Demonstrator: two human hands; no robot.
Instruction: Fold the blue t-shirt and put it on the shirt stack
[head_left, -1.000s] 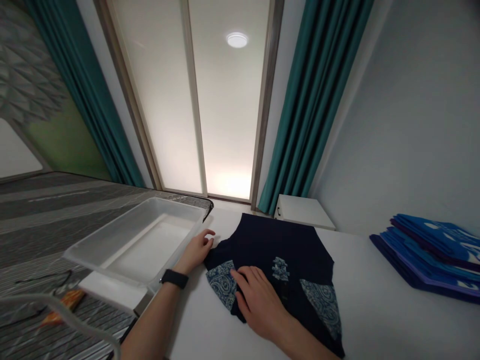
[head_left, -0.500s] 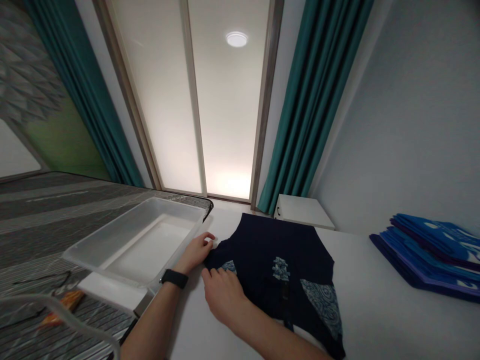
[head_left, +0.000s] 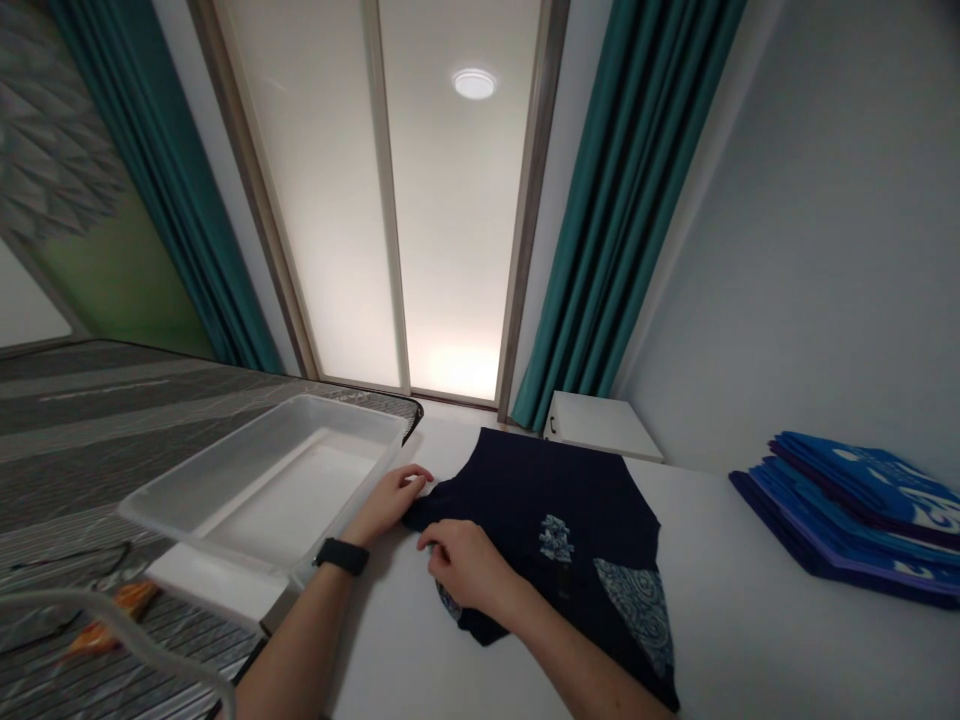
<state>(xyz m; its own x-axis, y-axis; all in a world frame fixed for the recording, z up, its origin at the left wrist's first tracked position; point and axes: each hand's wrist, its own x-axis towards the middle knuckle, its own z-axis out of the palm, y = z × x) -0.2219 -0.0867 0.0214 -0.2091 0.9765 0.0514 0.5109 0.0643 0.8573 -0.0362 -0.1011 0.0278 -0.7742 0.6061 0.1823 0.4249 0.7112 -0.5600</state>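
A dark navy apron (head_left: 517, 480) with blue paisley patches lies spread on a white table (head_left: 420, 660). A small pale-blue pattern marks its middle, and its left lower part is folded inward. My left hand (head_left: 397, 493), with a black band on the wrist, rests at the apron's left edge, its fingers lightly bent and not closed on cloth. My right hand (head_left: 461, 560) pinches the apron's left side just below it; the fingertips partly hide the cloth they grip.
A clear plastic bin (head_left: 217, 470) stands at the left, beside my left forearm. Folded blue and purple cloths (head_left: 862, 510) are stacked on the right. Behind the table are a small white cabinet (head_left: 600, 425) and teal curtains (head_left: 630, 200). A grey hose-like tube (head_left: 127, 625) crosses the lower left.
My right hand has risen slightly and moved right, drawing the apron's left lower edge inward. My left hand stays near the same edge, its fingers a little straighter.
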